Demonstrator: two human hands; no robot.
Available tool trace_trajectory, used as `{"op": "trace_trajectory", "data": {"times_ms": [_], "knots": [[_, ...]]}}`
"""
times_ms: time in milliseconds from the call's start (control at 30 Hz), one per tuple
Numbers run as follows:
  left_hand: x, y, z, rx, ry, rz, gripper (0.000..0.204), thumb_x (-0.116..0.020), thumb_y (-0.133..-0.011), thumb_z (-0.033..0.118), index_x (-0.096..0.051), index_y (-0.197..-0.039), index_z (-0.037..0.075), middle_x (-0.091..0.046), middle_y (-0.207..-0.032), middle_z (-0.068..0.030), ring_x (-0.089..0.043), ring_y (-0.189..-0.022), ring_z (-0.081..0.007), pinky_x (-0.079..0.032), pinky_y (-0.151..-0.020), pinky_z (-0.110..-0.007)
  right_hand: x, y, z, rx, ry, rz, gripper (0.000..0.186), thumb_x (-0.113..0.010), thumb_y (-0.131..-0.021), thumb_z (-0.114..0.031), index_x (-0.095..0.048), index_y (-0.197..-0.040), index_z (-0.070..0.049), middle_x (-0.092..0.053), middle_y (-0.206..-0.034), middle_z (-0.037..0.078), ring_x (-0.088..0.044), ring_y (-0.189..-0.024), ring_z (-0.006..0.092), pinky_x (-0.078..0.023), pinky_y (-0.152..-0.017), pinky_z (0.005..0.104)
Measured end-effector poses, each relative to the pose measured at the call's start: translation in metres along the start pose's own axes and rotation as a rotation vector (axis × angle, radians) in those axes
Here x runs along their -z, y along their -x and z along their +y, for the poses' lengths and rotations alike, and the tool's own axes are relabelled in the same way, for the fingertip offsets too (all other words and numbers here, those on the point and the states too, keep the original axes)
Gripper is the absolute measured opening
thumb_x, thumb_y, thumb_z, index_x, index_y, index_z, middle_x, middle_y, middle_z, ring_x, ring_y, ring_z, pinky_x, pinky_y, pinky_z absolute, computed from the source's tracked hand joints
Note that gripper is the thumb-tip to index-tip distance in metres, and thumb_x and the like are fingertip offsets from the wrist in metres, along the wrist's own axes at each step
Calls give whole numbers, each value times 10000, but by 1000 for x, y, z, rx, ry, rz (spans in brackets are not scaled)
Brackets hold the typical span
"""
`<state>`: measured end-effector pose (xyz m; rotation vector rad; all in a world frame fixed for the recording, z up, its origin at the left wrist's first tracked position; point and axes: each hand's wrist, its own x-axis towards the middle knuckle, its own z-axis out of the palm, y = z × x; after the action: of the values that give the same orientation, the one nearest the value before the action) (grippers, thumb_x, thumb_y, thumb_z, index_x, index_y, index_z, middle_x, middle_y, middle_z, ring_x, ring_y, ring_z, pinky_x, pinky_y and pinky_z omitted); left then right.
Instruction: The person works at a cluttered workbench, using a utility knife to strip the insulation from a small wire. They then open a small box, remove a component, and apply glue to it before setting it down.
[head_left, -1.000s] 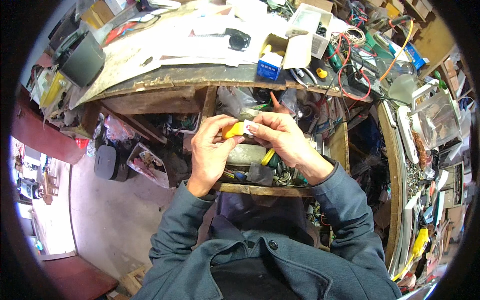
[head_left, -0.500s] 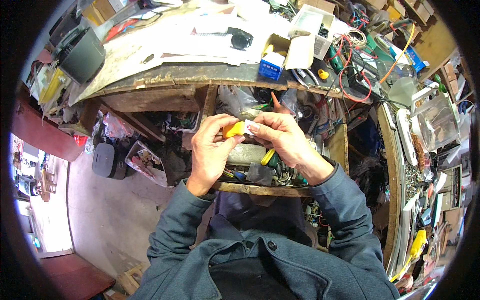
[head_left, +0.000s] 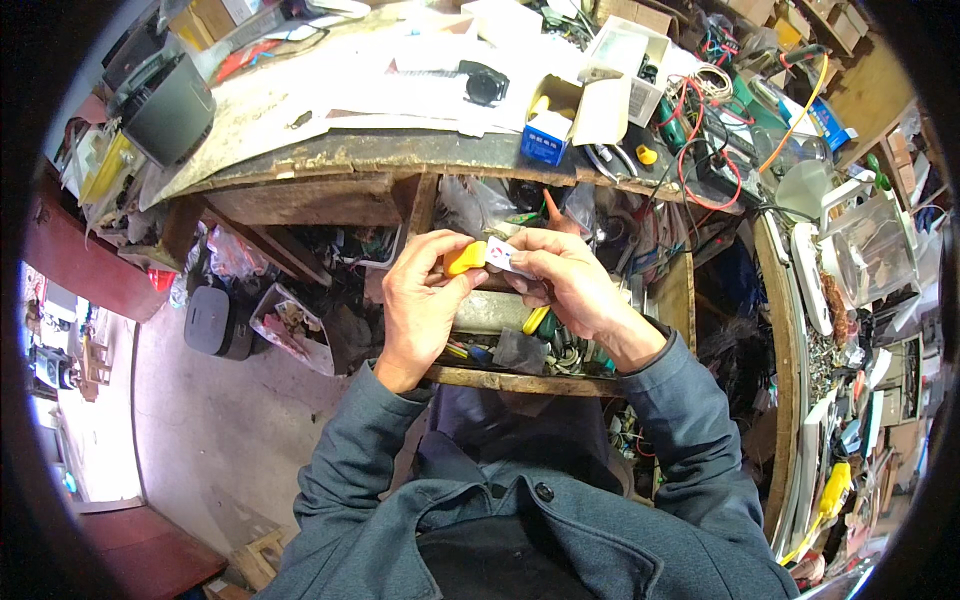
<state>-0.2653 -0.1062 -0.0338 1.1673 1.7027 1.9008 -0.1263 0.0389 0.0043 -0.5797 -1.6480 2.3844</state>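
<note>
Between the thumb and fingers of my left hand (head_left: pixel 420 305) is a small yellow rounded piece (head_left: pixel 464 259); its exact kind does not show. My right hand (head_left: pixel 562 275) pinches a small white tag with a red mark (head_left: pixel 497 254), which meets the right side of the yellow piece. Both hands are held above an open wooden drawer (head_left: pixel 530 384) full of tools and loose parts. On the bench edge beyond them stands an open blue box (head_left: pixel 541 146) with yellow items inside, and a similar yellow piece (head_left: pixel 646 155) lies to its right.
A black wristwatch (head_left: pixel 486 84) lies on white sheets on the bench. Red test leads (head_left: pixel 684 160), pliers (head_left: pixel 606 160) and a white box (head_left: pixel 630 50) crowd its right part. A dark bin (head_left: pixel 216 322) and an open carton (head_left: pixel 292 325) stand on the floor at left.
My right hand has turned slightly, and more of the white tag with its red mark now shows. My left hand keeps the yellow piece in nearly the same place.
</note>
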Motion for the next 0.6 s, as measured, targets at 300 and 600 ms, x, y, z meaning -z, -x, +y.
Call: {"op": "trace_trajectory", "data": {"times_ms": [300, 600], "knots": [[-2, -1, 1, -23, -11, 21, 355, -780, -803, -102, -694, -1137, -21, -639, -1183, -80, -674, -1051, -170, -589, -885, -287, 5, -2, 3, 84, 34, -25, 151, -617, -1043, -192, -683, -1056, -56, -586, -771, -58, -461, -642, 17, -331, -554, 188], [-3, 0, 0, -11, -2, 5, 366, -769, -793, -131, -698, -1135, -21, -626, -1203, -94, -672, -1065, -176, -602, -890, -293, 4, -1, 3, 80, 55, -18, 146, -634, -1032, -166, -701, -1041, -36, -604, -777, -62, -453, -636, 22, -340, -563, 206]]}}
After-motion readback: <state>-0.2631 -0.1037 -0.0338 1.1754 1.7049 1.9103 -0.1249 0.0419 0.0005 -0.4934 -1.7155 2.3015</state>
